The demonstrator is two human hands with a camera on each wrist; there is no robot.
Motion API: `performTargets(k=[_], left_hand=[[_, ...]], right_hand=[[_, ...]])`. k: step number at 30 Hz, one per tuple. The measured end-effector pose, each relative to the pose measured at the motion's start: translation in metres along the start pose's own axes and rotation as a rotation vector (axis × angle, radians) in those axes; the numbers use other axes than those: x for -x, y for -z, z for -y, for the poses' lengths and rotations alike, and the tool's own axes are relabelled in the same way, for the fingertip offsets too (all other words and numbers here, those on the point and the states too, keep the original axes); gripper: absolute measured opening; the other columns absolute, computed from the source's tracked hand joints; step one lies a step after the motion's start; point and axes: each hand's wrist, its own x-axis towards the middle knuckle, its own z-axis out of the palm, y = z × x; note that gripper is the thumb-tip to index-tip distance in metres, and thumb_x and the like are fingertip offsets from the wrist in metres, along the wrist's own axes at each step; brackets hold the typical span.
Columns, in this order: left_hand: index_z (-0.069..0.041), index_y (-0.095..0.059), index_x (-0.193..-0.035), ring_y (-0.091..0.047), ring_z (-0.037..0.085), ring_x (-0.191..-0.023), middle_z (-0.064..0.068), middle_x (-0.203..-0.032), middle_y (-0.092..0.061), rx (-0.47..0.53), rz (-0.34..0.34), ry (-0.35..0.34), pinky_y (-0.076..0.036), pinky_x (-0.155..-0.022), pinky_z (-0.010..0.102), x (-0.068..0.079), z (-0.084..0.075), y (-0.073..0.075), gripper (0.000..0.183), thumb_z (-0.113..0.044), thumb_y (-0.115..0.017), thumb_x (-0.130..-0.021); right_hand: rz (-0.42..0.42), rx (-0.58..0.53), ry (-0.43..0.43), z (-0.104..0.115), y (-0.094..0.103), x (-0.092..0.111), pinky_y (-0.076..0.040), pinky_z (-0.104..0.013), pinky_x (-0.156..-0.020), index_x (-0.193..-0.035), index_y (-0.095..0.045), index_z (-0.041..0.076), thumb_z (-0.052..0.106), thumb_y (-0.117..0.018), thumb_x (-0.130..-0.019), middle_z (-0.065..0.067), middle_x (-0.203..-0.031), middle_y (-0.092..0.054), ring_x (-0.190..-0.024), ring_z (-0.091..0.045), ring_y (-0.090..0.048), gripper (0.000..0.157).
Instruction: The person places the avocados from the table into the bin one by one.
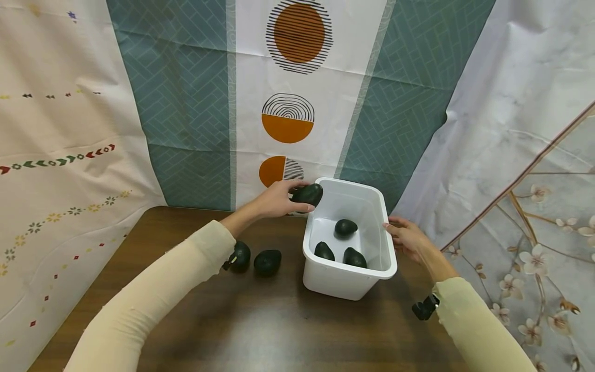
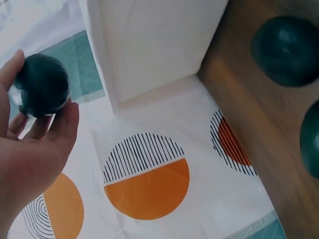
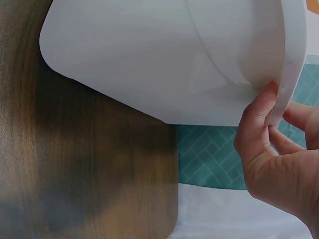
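Observation:
A dark green avocado is gripped in my left hand, level with the left rim of a white plastic bin. In the left wrist view the thumb and fingers wrap the same avocado beside the bin's outer wall. My right hand pinches the bin's right rim; the right wrist view shows thumb and fingers on either side of that rim. Inside the bin lie three avocados, one near the middle, one at front left and one at front right.
Two more avocados rest on the brown wooden table left of the bin, one nearer it and one partly behind the left wrist. Patterned cloth hangs behind the table's back edge. A floral cloth hangs along the right.

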Motion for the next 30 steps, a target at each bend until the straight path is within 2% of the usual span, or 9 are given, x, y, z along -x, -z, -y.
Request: performTargets(k=[7, 13, 18, 24, 30], left_hand=[[-0.016, -0.053, -0.155, -0.061, 0.027, -0.127, 0.008, -0.143, -0.062, 0.150, 0.003, 0.017, -0.054, -0.101, 0.044, -0.005, -0.006, -0.008, 0.074, -0.043, -0.082, -0.092], [-0.011, -0.053, -0.153, -0.066, 0.025, -0.117, 0.009, -0.138, -0.065, 0.318, -0.008, 0.036, -0.055, -0.100, 0.042, -0.007, -0.013, -0.018, 0.071, -0.036, -0.082, -0.093], [-0.011, -0.054, -0.152, -0.067, 0.024, -0.118, 0.009, -0.135, -0.067, 0.450, -0.030, 0.071, -0.054, -0.103, 0.041, -0.010, -0.013, -0.026, 0.067, -0.031, -0.081, -0.095], [-0.010, -0.052, -0.153, -0.064, 0.027, -0.125, 0.011, -0.138, -0.066, 0.496, -0.035, 0.081, -0.052, -0.108, 0.046, -0.014, -0.014, -0.036, 0.068, -0.032, -0.080, -0.096], [-0.009, -0.050, -0.154, -0.064, 0.026, -0.125, 0.012, -0.139, -0.066, 0.495, -0.021, 0.091, -0.052, -0.107, 0.043, -0.017, -0.015, -0.044, 0.071, -0.034, -0.080, -0.095]], right_hand=[[-0.004, -0.001, -0.003, 0.000, 0.001, -0.001, -0.058, -0.031, -0.073, -0.163, -0.023, -0.002, 0.024, -0.054, -0.113, 0.005, -0.101, -0.068, -0.086, -0.007, -0.070, 0.064], [0.001, -0.015, -0.007, 0.001, 0.001, 0.000, -0.058, -0.032, -0.073, -0.163, -0.022, -0.002, 0.024, -0.054, -0.112, 0.003, -0.103, -0.070, -0.087, -0.008, -0.070, 0.065], [-0.001, -0.016, -0.009, 0.000, 0.000, 0.000, -0.058, -0.033, -0.074, -0.163, -0.023, -0.002, 0.023, -0.054, -0.112, 0.002, -0.106, -0.069, -0.089, -0.009, -0.071, 0.064], [0.006, -0.025, 0.008, -0.002, 0.002, 0.000, -0.059, -0.034, -0.075, -0.161, -0.024, -0.003, 0.022, -0.054, -0.112, 0.000, -0.106, -0.070, -0.089, -0.010, -0.071, 0.062], [0.002, -0.007, 0.005, 0.000, 0.002, 0.000, -0.059, -0.034, -0.077, -0.162, -0.024, -0.003, 0.023, -0.054, -0.112, -0.001, -0.112, -0.069, -0.094, -0.012, -0.072, 0.063]])
